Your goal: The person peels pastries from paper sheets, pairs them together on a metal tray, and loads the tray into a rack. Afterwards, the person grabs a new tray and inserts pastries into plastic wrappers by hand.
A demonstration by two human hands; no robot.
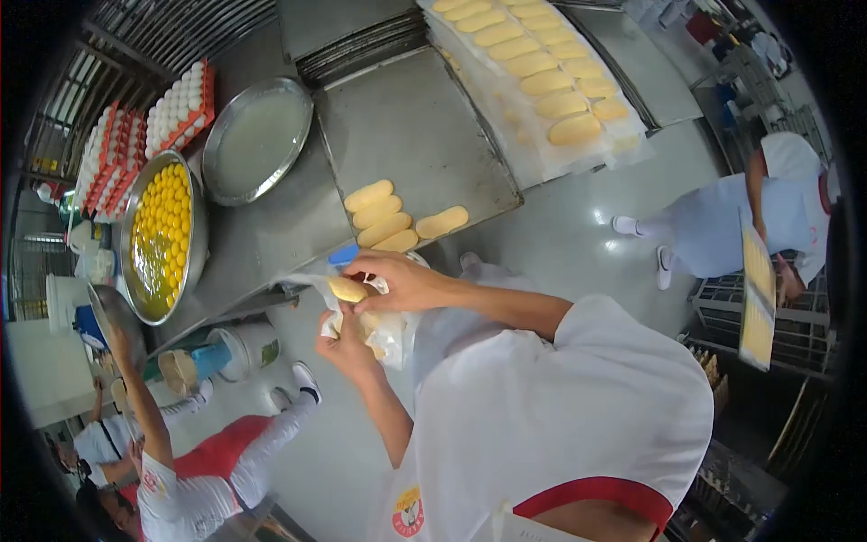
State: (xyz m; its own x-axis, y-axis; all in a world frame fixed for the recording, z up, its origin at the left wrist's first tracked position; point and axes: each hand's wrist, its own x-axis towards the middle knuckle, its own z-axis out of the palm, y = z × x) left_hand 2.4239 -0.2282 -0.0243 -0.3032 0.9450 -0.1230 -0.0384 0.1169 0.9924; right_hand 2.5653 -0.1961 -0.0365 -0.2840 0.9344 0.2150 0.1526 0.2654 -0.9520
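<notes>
A small piece of pale yellow cake (347, 289) is between my hands, with thin white paper or plastic around it. My right hand (393, 278) is closed on its upper side, fingers bent over the wrapping. Lower down, my left hand (348, 348) pinches the white wrapping (332, 323) beside the cake. Several oval cakes (377, 215) lie at the near corner of a metal tray (406, 126), just beyond my hands. Below my hands hangs a crumpled white bag (388, 336), its contents mostly hidden.
Rows of oval cakes (542, 63) lie on paper at the upper right. Left are a bowl of yolks (163, 235), a bowl of whitish liquid (257, 140) and egg trays (181, 108). Co-workers stand lower left (190, 497) and right, one holding a tray (757, 298).
</notes>
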